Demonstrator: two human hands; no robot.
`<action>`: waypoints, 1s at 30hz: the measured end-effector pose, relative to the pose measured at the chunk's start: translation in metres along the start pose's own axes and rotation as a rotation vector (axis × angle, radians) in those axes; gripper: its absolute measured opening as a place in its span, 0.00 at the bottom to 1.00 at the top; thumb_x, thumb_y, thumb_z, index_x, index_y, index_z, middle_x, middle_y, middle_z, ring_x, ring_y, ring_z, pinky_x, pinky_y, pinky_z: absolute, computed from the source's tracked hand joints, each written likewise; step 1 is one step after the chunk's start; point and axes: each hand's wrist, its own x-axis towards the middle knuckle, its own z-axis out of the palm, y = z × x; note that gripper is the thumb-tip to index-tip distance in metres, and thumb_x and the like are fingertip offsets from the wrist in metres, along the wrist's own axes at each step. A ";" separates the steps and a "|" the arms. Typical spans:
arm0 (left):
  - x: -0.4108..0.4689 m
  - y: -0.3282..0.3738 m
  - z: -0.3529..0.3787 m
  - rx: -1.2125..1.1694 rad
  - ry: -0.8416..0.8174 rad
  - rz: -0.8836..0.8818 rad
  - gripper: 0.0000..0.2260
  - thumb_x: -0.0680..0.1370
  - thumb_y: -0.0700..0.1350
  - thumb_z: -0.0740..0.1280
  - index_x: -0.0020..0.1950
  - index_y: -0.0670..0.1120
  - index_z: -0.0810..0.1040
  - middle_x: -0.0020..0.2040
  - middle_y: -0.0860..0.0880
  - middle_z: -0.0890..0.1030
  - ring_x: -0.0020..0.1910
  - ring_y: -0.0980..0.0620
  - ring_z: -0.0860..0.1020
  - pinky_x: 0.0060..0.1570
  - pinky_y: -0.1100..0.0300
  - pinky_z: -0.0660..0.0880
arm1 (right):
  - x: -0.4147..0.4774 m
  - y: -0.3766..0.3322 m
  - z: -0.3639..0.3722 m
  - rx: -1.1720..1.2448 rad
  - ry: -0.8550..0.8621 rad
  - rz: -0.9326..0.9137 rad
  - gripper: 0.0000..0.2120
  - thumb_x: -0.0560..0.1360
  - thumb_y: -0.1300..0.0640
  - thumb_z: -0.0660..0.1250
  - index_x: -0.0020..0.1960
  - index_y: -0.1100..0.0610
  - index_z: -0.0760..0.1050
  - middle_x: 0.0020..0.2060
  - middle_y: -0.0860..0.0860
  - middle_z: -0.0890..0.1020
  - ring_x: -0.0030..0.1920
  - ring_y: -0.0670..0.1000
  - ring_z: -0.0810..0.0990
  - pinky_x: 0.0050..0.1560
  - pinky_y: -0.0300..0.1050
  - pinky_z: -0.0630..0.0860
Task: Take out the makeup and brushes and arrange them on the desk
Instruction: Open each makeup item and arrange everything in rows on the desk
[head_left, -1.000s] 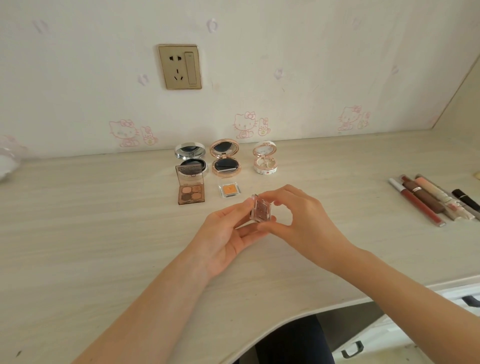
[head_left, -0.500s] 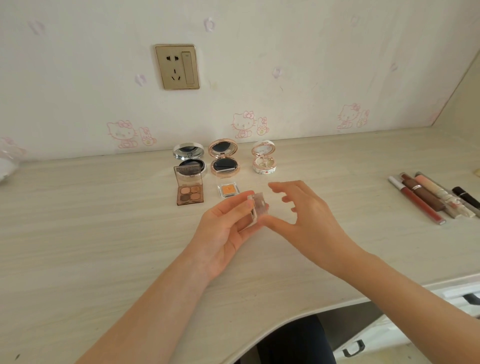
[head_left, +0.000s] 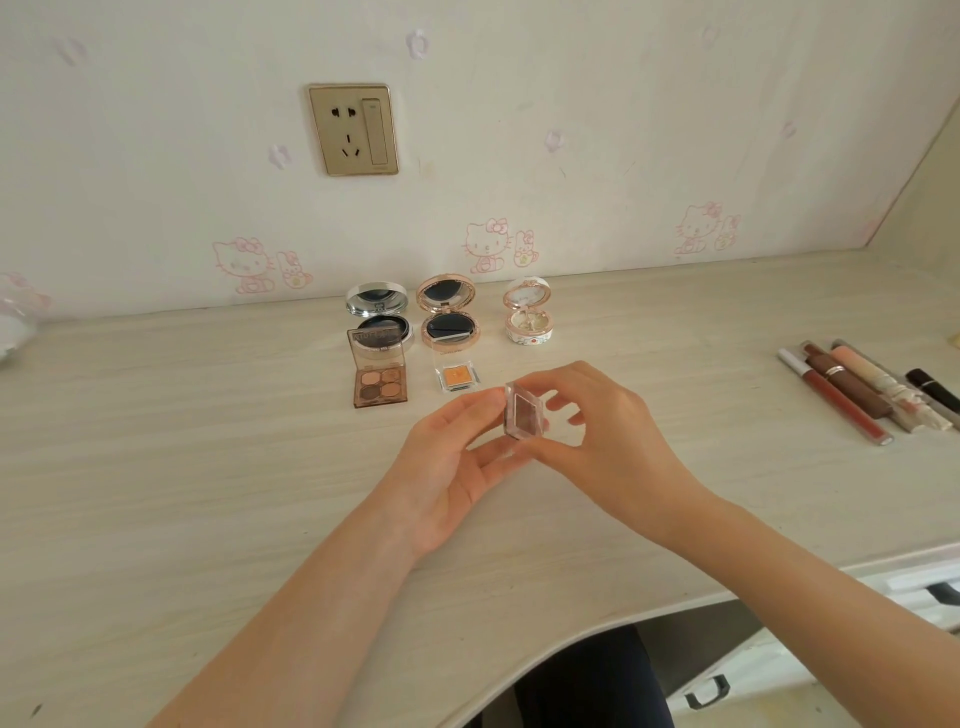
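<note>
Eyeshadow case, probably light, rigid and slick, is pinched by its edges between curled fingers of left hand and right hand, just in front of the orange eyeshadow pan

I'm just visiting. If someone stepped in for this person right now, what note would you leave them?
Hands: left hand and right hand both pinch a small clear eyeshadow case, held above the desk.
Done: silver compact, gold compact and white compact stand open in a back row. The four-colour palette and orange eyeshadow lie in front. The lip products are lined up at the right.
Left: set the held case down, probably beside the orange eyeshadow. No brushes are in view.
</note>
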 end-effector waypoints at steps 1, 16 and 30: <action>0.000 -0.001 -0.001 0.004 -0.007 -0.008 0.17 0.72 0.44 0.71 0.59 0.38 0.80 0.57 0.37 0.81 0.55 0.40 0.81 0.50 0.53 0.80 | 0.000 -0.001 -0.001 0.001 -0.001 -0.011 0.20 0.69 0.55 0.75 0.58 0.45 0.77 0.50 0.38 0.77 0.50 0.39 0.75 0.48 0.27 0.69; 0.002 -0.002 -0.002 -0.035 -0.005 -0.018 0.14 0.68 0.38 0.73 0.53 0.40 0.83 0.55 0.38 0.82 0.52 0.44 0.82 0.52 0.52 0.81 | 0.001 -0.004 -0.008 0.036 -0.092 -0.001 0.20 0.68 0.46 0.74 0.58 0.40 0.74 0.54 0.37 0.75 0.50 0.37 0.77 0.46 0.25 0.70; 0.005 -0.003 -0.004 -0.085 0.051 0.008 0.13 0.71 0.41 0.72 0.54 0.38 0.81 0.53 0.39 0.82 0.56 0.42 0.81 0.57 0.49 0.78 | 0.000 -0.002 0.006 -0.022 -0.075 -0.045 0.21 0.72 0.54 0.71 0.64 0.46 0.72 0.56 0.39 0.77 0.54 0.39 0.75 0.51 0.28 0.70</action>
